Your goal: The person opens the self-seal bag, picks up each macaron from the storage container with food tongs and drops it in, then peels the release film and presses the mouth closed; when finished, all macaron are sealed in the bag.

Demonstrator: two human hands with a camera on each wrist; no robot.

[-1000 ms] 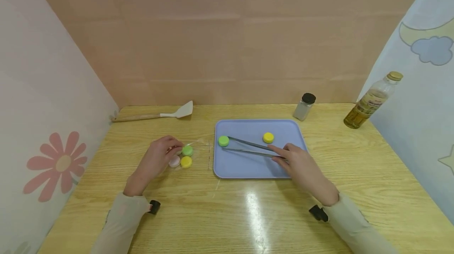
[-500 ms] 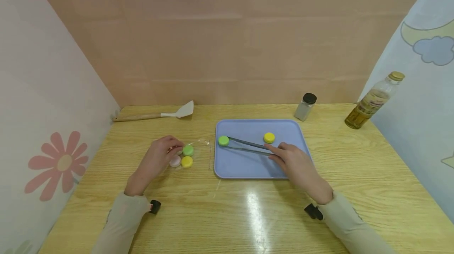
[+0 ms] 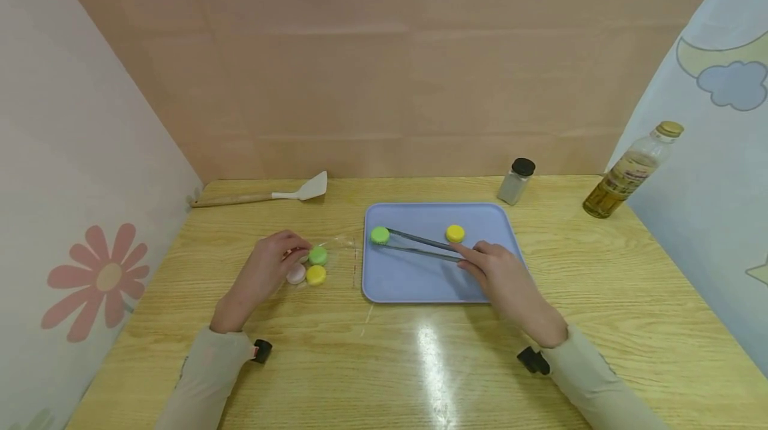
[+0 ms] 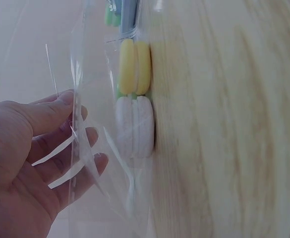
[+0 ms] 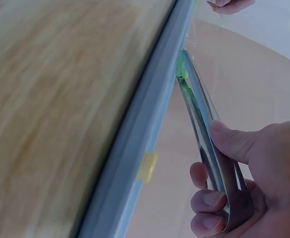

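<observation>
My left hand (image 3: 273, 260) pinches the edge of a clear plastic bag (image 4: 97, 64) on the table. The bag holds several macarons, among them a green one (image 3: 318, 256), a yellow one (image 4: 135, 67) and a pale pinkish one (image 4: 135, 126). My right hand (image 3: 507, 277) grips metal tongs (image 5: 209, 119), thumb on one arm and fingers curled round the other. The tong tips lie on both sides of a green macaron (image 3: 380, 235) at the left end of the lilac tray (image 3: 420, 290). Farther right on the tray sits another yellow macaron (image 3: 455, 234), beside the tongs.
Behind the bag lies a white spatula (image 3: 312, 187) with a wooden handle. A small jar (image 3: 514, 183) with a black lid stands behind the tray's right corner. At the far right stands an oil bottle (image 3: 627, 173). Walls border the table (image 3: 336, 363) at the back and sides.
The tong arms have drawn closer together around the green macaron, which sits slightly farther back. My right hand has shifted a little left. The left hand has stayed still.
</observation>
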